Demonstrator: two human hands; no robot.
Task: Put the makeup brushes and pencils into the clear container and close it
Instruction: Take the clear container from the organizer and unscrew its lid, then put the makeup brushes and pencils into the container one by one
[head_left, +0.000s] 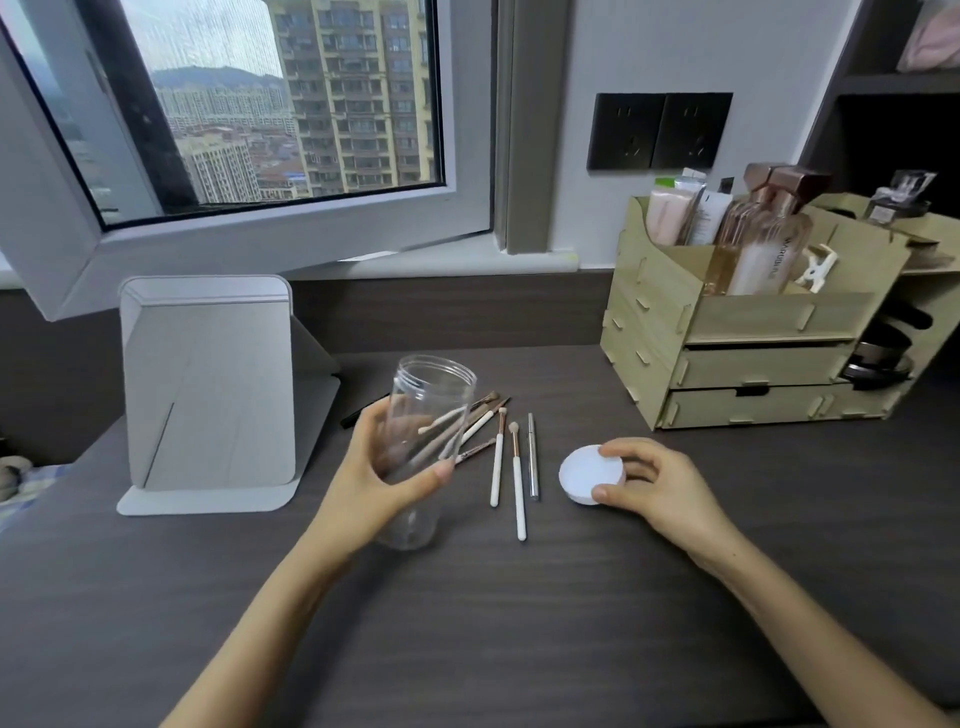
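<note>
My left hand (371, 475) grips the clear container (434, 395) around its middle; the jar is uncapped, tilted away from me, and empty inside. Through and behind it lie several white-handled makeup brushes (480, 423) on the dark desk. Two more brushes (517, 491) and a silver pencil (532, 457) lie side by side just right of the jar. My right hand (657, 480) holds the round white lid (589, 473), resting it on the desk to the right of the pencil. A dark pencil (361, 410) pokes out behind my left hand.
A white folding mirror stand (208, 384) stands at the left. A wooden cosmetics organiser (748, 332) with bottles and drawers fills the back right. An open window (249, 119) and wall sockets (657, 130) are behind the desk (519, 623).
</note>
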